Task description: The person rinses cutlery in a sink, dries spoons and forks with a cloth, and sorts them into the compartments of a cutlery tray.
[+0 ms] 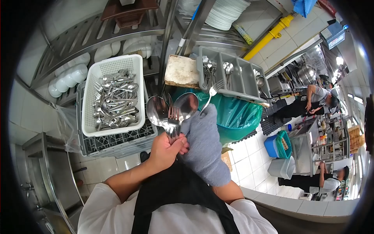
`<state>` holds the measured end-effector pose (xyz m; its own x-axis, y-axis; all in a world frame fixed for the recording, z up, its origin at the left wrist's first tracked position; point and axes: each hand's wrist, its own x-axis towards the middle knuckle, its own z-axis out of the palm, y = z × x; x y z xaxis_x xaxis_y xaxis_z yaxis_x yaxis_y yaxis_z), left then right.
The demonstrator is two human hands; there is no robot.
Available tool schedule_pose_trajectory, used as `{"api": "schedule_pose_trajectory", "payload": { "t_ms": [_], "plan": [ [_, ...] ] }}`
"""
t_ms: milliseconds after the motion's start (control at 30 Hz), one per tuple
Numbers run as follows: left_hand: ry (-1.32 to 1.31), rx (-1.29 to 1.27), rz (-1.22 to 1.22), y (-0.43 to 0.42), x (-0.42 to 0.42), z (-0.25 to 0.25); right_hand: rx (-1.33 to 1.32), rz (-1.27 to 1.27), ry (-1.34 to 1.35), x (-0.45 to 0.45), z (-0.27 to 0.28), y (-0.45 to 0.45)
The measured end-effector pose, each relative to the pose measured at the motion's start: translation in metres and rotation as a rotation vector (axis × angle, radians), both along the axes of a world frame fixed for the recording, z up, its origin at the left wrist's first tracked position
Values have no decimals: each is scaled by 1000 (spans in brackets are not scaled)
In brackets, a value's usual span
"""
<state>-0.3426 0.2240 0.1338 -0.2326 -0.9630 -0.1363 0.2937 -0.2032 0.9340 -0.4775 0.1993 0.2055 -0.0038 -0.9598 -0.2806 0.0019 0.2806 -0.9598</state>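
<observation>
So, my left hand (170, 146) is wrapped round shiny steel spoons and forks (173, 124); just right of them, one slim silver fork (213, 90) slants up-right from the fuzzy grey cloth (206, 150) covering my right hand, can't tell its grip.

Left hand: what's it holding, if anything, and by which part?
The left hand holds a bunch of metal spoons and forks by their handles, heads sticking out beyond the grip.

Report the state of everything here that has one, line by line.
Left hand: closed around large spoons and forks
Right hand: hidden under the grey cloth
Single fork: sticking out from the cloth
White basket: filled with jumbled cutlery
Divided tray: partly filled
Plates: stacked
Green plastic: creased
</observation>
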Motion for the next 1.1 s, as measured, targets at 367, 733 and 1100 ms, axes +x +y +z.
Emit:
{"api": "schedule_pose_trajectory", "payload": {
  "t_ms": [367,733,1100],
  "plan": [
    [-34,172,-59,-3,9,-5,-754,245,809,-26,-22,18],
    [136,279,-147,20,25,-13,-604,237,1284,-55,-10,9],
    [67,202,-45,13,18,-6,-864,169,1296,-30,14,-39]
  ]
}}
